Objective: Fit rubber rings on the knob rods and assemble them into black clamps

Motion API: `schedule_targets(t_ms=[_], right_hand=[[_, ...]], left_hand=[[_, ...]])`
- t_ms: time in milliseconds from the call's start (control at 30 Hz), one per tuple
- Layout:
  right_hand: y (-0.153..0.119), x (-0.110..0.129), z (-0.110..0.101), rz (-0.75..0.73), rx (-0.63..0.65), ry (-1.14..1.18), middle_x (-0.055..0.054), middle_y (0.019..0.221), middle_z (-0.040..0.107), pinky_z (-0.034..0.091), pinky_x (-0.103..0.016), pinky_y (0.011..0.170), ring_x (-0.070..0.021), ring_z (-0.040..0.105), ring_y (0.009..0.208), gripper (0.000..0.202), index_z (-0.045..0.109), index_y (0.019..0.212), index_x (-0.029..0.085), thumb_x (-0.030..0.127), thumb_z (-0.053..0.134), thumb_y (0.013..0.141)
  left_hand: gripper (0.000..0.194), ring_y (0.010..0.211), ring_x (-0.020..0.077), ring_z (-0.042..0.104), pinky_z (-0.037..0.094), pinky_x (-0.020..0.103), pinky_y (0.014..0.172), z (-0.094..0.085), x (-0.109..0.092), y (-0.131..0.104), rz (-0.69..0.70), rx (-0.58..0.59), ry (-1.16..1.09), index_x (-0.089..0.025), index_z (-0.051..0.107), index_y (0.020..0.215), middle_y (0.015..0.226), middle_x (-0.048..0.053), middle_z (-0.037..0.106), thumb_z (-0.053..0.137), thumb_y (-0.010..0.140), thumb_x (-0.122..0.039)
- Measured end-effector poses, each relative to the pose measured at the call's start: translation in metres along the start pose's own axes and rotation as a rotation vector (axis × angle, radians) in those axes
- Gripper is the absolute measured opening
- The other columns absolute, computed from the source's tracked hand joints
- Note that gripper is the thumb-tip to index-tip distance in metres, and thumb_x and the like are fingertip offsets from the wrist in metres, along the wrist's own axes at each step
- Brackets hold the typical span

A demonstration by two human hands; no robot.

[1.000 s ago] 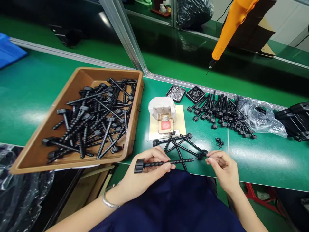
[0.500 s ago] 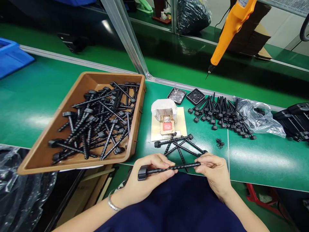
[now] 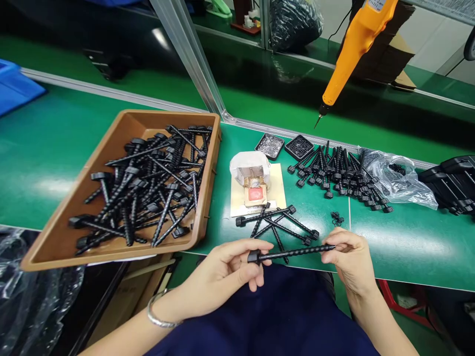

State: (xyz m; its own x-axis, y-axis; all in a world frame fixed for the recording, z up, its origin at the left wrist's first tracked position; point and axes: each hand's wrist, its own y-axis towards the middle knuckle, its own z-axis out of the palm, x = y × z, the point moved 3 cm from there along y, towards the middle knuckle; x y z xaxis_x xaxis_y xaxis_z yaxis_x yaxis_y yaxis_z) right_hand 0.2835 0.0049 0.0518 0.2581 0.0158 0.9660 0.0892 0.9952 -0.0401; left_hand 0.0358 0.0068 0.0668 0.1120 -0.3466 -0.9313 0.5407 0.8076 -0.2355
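Note:
A black spiral-ridged rod [image 3: 293, 252] with a block-shaped head lies almost level between my hands, above the bench's front edge. My left hand [image 3: 226, 272] has its thumb and fingers loosely around the head end. Thumb and fingertips of my right hand [image 3: 349, 257] pinch the thin tip at the right. Just beyond, a loose pile of similar rods [image 3: 276, 222] lies crossed on the green bench. Behind that pile is a white-wrapped fixture [image 3: 250, 165] with a red patch, on a yellowish sheet.
A brown tray [image 3: 206, 207] full of rods stands left. Two small black trays of tiny parts [image 3: 270, 146], more rods [image 3: 341, 173], a clear plastic bag [image 3: 404, 178] and small black rings [image 3: 337, 218] lie right. An orange electric screwdriver [image 3: 345, 59] hangs above.
The rod has shifted right with my right hand. My left hand has slid from the shaft to the head, its fingers looser than before.

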Motion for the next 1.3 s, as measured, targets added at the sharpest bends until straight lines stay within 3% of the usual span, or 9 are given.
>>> schedule_targets(t_ms=[167,367,533,667,833,900,1000,1133,1300], right_hand=[[-0.001,0.007,0.017,-0.024,0.072,-0.015,0.003,0.063,0.068,0.05,-0.021,0.047,-0.011,0.06,0.051,0.029,0.079,0.073,0.031,0.028,0.096,0.05],[-0.002,0.024,0.022,-0.057,0.175,-0.21,0.001,0.072,0.067,0.051,-0.021,0.051,-0.0117,0.061,0.058,0.04,0.08,0.084,0.031,0.033,0.097,0.048],[-0.003,0.026,0.024,-0.122,0.199,-0.196,-0.001,0.07,0.068,0.051,-0.022,0.052,-0.0124,0.062,0.06,0.019,0.08,0.081,0.029,0.031,0.09,0.065],[-0.008,0.016,0.043,-0.073,0.345,-0.204,-0.001,0.073,0.072,0.056,-0.021,0.058,-0.0125,0.067,0.062,0.02,0.08,0.081,0.027,0.027,0.09,0.064],[-0.007,0.021,0.046,-0.17,0.339,-0.289,0.0,0.077,0.073,0.058,-0.019,0.061,-0.0119,0.068,0.064,0.018,0.079,0.086,0.027,0.022,0.086,0.071],[-0.007,0.021,0.05,-0.245,0.352,-0.323,-0.002,0.078,0.073,0.058,-0.02,0.058,-0.0124,0.069,0.063,0.011,0.079,0.087,0.024,0.02,0.08,0.077],[-0.01,0.018,0.058,-0.455,0.313,-0.435,-0.004,0.079,0.073,0.058,-0.021,0.057,-0.0124,0.068,0.061,0.01,0.076,0.093,0.021,0.016,0.072,0.085],[-0.016,0.017,0.061,-0.768,0.228,-0.626,-0.006,0.076,0.072,0.056,-0.023,0.054,-0.0139,0.067,0.061,0.013,0.073,0.097,0.015,0.01,0.068,0.086],[-0.019,0.021,0.06,-0.805,0.362,-0.741,-0.01,0.085,0.072,0.06,-0.029,0.063,-0.0188,0.069,0.076,0.03,0.07,0.109,0.014,0.0,0.055,0.087]], left_hand=[[0.031,0.065,0.0116,0.071,0.058,0.018,0.061,0.009,0.015,0.003,-0.068,0.084,-0.114,-0.024,0.07,0.115,0.088,0.006,0.075,0.07,0.087,-0.038],[0.032,0.063,0.011,0.071,0.057,0.016,0.06,0.008,0.014,0.002,-0.054,0.107,-0.111,-0.024,0.069,0.117,0.081,0.005,0.076,0.069,0.088,-0.037],[0.031,0.064,0.0107,0.071,0.056,0.017,0.059,0.013,0.01,0.005,-0.081,0.136,-0.196,-0.022,0.069,0.112,0.088,0.005,0.075,0.071,0.086,-0.038],[0.034,0.064,0.0126,0.07,0.056,0.021,0.062,0.021,0.009,0.008,-0.118,0.176,-0.165,-0.016,0.064,0.108,0.075,0.003,0.074,0.071,0.086,-0.041],[0.032,0.069,0.0118,0.072,0.057,0.019,0.064,0.025,0.005,0.011,-0.08,0.153,-0.263,-0.017,0.058,0.097,0.085,0.004,0.076,0.074,0.083,-0.041],[0.031,0.066,0.0117,0.073,0.058,0.019,0.064,0.026,0.007,0.013,-0.057,0.113,-0.285,-0.016,0.058,0.093,0.077,0.003,0.077,0.074,0.083,-0.041],[0.027,0.063,0.0134,0.073,0.06,0.02,0.063,0.021,0.013,0.016,-0.013,-0.063,-0.249,-0.016,0.068,0.093,0.07,0.002,0.077,0.079,0.079,-0.037],[0.029,0.064,0.0162,0.074,0.063,0.023,0.064,0.015,0.014,0.016,0.119,-0.238,-0.048,-0.02,0.078,0.098,0.084,0.004,0.078,0.086,0.071,-0.028],[0.032,0.071,0.0171,0.072,0.062,0.024,0.064,0.013,0.002,0.014,0.41,-0.255,0.363,-0.022,0.077,0.106,0.093,0.007,0.077,0.079,0.076,-0.013]])
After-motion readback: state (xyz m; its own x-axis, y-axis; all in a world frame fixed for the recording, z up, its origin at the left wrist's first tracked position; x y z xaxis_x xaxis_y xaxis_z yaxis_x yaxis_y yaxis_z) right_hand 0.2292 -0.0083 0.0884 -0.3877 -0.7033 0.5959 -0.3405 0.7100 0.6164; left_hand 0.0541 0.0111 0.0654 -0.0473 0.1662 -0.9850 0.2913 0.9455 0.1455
